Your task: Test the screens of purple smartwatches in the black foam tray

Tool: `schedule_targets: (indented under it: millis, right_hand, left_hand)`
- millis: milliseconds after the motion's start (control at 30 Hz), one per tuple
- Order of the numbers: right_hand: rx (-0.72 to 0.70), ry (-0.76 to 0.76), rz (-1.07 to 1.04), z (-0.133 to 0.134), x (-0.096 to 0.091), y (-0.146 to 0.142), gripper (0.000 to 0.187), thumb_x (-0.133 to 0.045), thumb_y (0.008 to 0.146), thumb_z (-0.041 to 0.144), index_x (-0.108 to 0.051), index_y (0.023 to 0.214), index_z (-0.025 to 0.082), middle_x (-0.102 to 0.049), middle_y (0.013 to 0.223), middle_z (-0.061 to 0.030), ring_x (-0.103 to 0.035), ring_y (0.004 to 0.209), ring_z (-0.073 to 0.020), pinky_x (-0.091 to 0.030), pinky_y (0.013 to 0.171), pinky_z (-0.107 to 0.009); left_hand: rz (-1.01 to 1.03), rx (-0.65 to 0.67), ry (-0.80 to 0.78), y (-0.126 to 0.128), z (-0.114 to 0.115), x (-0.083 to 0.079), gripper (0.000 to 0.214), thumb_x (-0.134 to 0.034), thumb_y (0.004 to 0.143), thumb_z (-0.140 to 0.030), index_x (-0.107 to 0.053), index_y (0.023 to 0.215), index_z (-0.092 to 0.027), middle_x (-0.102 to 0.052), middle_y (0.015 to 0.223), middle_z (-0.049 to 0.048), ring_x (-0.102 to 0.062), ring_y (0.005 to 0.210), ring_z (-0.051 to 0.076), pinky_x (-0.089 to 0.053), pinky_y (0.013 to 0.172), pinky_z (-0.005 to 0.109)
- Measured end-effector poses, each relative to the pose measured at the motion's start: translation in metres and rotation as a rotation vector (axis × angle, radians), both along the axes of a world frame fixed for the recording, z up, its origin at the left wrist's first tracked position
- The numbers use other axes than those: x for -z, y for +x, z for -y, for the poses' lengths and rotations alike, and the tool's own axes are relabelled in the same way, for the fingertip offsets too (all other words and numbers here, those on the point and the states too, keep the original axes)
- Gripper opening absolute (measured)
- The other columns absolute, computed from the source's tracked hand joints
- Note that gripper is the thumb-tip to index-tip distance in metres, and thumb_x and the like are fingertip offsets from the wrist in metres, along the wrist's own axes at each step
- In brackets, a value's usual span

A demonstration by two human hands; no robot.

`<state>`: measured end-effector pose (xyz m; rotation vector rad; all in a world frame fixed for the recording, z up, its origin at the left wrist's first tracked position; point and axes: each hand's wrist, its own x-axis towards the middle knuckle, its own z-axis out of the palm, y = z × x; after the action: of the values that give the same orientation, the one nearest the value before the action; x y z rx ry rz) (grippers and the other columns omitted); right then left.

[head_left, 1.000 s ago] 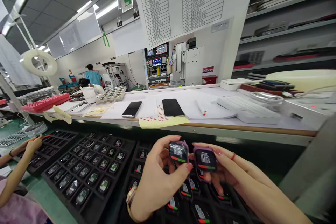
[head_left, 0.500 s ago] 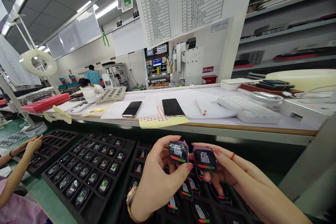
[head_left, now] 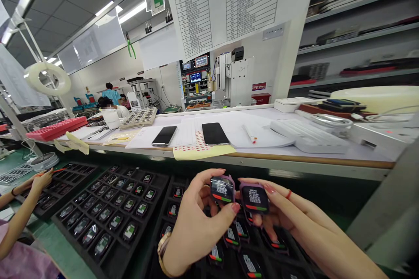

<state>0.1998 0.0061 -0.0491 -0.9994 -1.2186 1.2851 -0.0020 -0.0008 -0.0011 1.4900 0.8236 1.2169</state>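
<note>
In the head view, the distant person in blue (head_left: 111, 93) has shifted leftward since the earlier frame. Our left hand (head_left: 203, 222) pinches one watch (head_left: 221, 188) by its edges; our right hand (head_left: 281, 207) grips another watch (head_left: 254, 198) just beside it, above a black tray (head_left: 233, 261) holding more watches (head_left: 251, 266). The neighbouring tray (head_left: 119, 258) carries rows of watches (head_left: 142, 208).

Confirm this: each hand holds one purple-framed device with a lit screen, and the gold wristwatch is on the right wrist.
Wrong wrist: the head view shows the gold wristwatch on the left wrist. The left hand does hold one purple-framed device and the right hand another, both with lit screens.
</note>
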Motion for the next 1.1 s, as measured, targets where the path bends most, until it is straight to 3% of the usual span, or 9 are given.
schedule_targets:
  millis: [700, 867, 1033, 1100]
  right_hand:
    - [0.009, 0.005, -0.012, 0.0024, -0.0025, -0.0020, 0.069, -0.061, 0.092, 0.070, -0.060, 0.138, 0.018, -0.070, 0.088, -0.0096, -0.059, 0.068, -0.0199, -0.050, 0.053, -0.024]
    - [0.013, -0.006, -0.004, 0.0048, -0.0085, -0.0050, 0.070, -0.059, 0.093, 0.071, -0.060, 0.137, 0.017, -0.068, 0.079, -0.0079, -0.057, 0.063, -0.0188, -0.050, 0.054, -0.025]
    - [0.012, 0.012, -0.002, 0.0005, -0.0045, -0.0033, 0.071, -0.061, 0.091, 0.072, -0.061, 0.136, 0.018, -0.070, 0.103, -0.0130, -0.063, 0.070, -0.0218, -0.051, 0.052, -0.027]
    - [0.010, 0.010, -0.003, -0.0002, -0.0034, -0.0024, 0.069, -0.060, 0.092, 0.071, -0.060, 0.137, 0.018, -0.070, 0.101, -0.0124, -0.063, 0.070, -0.0218, -0.051, 0.053, -0.027]
  left_hand:
    - [0.017, 0.008, 0.002, 0.0014, -0.0009, 0.0009, 0.050, -0.074, 0.084, -0.020, -0.057, 0.130, -0.025, -0.064, 0.111, 0.0049, -0.059, 0.094, 0.013, -0.046, 0.073, 0.021]
    - [0.003, 0.000, -0.002, 0.0012, -0.0003, -0.0013, 0.049, -0.073, 0.084, -0.019, -0.057, 0.130, -0.024, -0.064, 0.111, 0.0056, -0.059, 0.093, 0.013, -0.046, 0.072, 0.021]
    - [0.002, 0.001, -0.012, 0.0019, -0.0006, -0.0010, 0.051, -0.074, 0.083, -0.019, -0.057, 0.131, -0.023, -0.064, 0.115, 0.0066, -0.060, 0.097, 0.015, -0.047, 0.074, 0.021]
    - [0.005, 0.000, -0.010, 0.0021, -0.0007, -0.0005, 0.051, -0.074, 0.083, -0.020, -0.057, 0.131, -0.024, -0.064, 0.115, 0.0062, -0.061, 0.098, 0.015, -0.047, 0.074, 0.022]
